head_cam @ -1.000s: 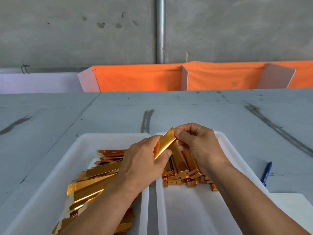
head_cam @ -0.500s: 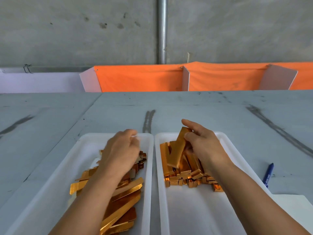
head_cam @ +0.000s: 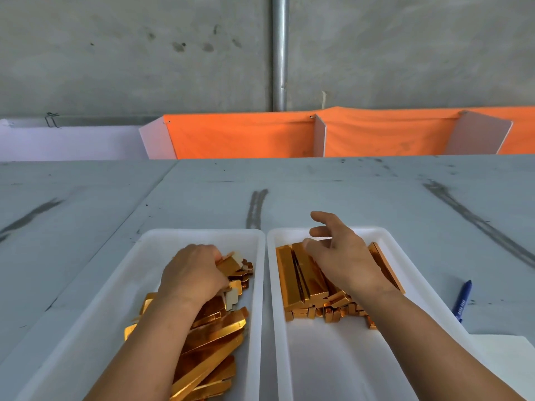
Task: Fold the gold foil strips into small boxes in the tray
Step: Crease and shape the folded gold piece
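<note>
Gold foil strips (head_cam: 214, 337) lie in a loose heap in the left tray (head_cam: 144, 247). The folded boxes (head_cam: 295, 282) lie packed side by side in the far half of the right tray (head_cam: 389, 238).

One second ago both hands held one strip together above the gap between the trays and were finishing its fold. Half a second ago the right hand alone carried the finished box toward the row. Now that box is put down. The right hand (head_cam: 344, 259) hovers just above the boxes with its fingers spread and relaxed, and it holds nothing.

The left hand (head_cam: 194, 273) has gone back to the heap, and its fingers are curled down on the top strips. They are hidden behind the back of the hand, so one cannot tell if a strip is already pinched.

Most likely this means that one cycle is completed and the next begins. Many flat strips remain, so the task seems far from its end. A blue pen (head_cam: 463, 299) lies on the tabletop (head_cam: 318, 192), to the right of the trays.
</note>
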